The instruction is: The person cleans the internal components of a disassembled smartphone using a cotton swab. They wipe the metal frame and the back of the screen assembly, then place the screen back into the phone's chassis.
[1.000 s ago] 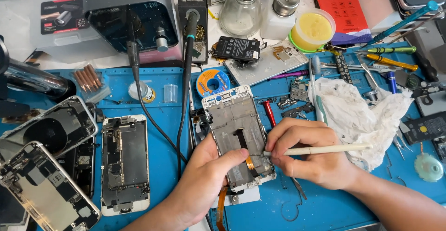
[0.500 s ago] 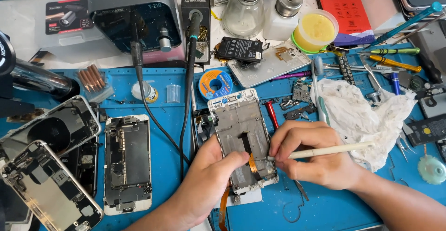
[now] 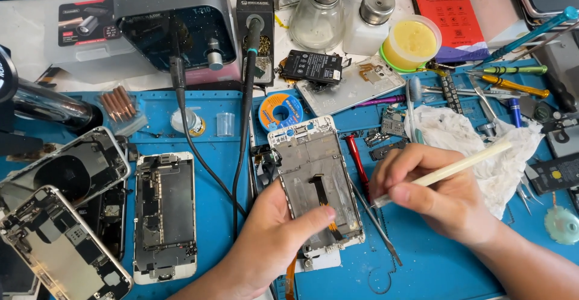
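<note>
Fingers (image 3: 398,192) of the right hand (image 3: 443,194) pinch a cream plastic spudger (image 3: 449,168), its tip just beside the right edge of the opened phone frame (image 3: 316,182). Left hand (image 3: 274,239) holds that frame from below, thumb pressed on an orange flex cable, I think. Frame sits mid blue mat (image 3: 223,191) on the tabletop, red screwdriver (image 3: 357,161) and crumpled white cloth (image 3: 476,146) to its right.

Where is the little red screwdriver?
In the head view, the red screwdriver lies on the blue mat just right of the open phone frame held by the left hand, beside the right hand.
</note>
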